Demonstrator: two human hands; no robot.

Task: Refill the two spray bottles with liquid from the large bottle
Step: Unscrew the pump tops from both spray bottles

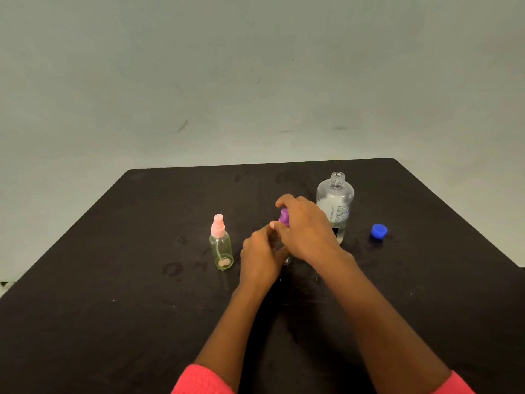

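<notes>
1. Pink-capped spray bottle stands upright left of the tabletop's middle, capped, touched by neither hand; its clear body shows a dip tube, and how much liquid is in it is hard to make out.
2. The left hand is just right of that bottle, fingers curled around something low between the two hands; what it grips is hidden behind the hand, so I cannot tell for certain what it is closed on.
3. The purple spray cap shows only as a small patch between the fingers; the bottle beneath it is covered by both hands.
4. The right hand arches over the purple spray cap, fingers bent and closed around it from above, thumb tip near the left hand's fingertips.
5. The large bottle stands upright toward the tabletop's far edge, just behind the right hand, its neck open and uncapped; clear liquid fills part of it, and its lower left side is hidden by the hand.
6. The blue cap lies on the tabletop right of the large bottle, apart from it, nearer the right edge.
7. Red sleeves are cut off at the picture's bottom.
</notes>
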